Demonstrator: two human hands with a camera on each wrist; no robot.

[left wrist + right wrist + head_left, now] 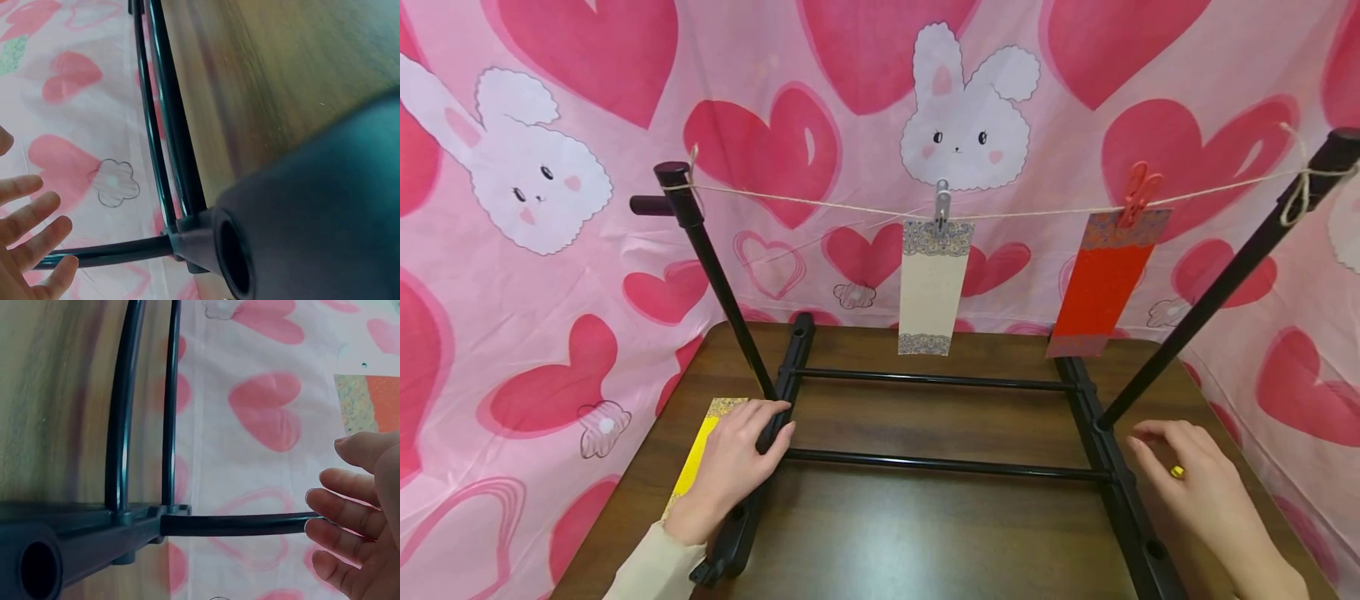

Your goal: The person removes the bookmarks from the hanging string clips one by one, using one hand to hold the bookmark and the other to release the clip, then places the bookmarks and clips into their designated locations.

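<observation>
My left hand (737, 454) is by the left foot of a black rack, its fingers loosely spread and holding nothing in the left wrist view. A yellow paper strip (697, 457) with a patterned end lies beside it, partly hidden by the hand. My right hand (1198, 483) is just right of the rack's right foot, fingers relaxed and bent. A small yellow piece (1177, 472) shows in the gap by its thumb; most of it is hidden. On the string (820, 202), a grey clothespin (942, 208) holds a cream strip (931, 292) and a red clothespin (1138, 194) holds a red strip (1101, 287).
The black rack's left post (722, 283) and right post (1210, 304) lean outward, with the string tied near their tops. Two crossbars (947, 464) join its feet above the brown table (925, 533). A pink cloth (850, 150) with hearts and rabbits hangs behind and at the sides.
</observation>
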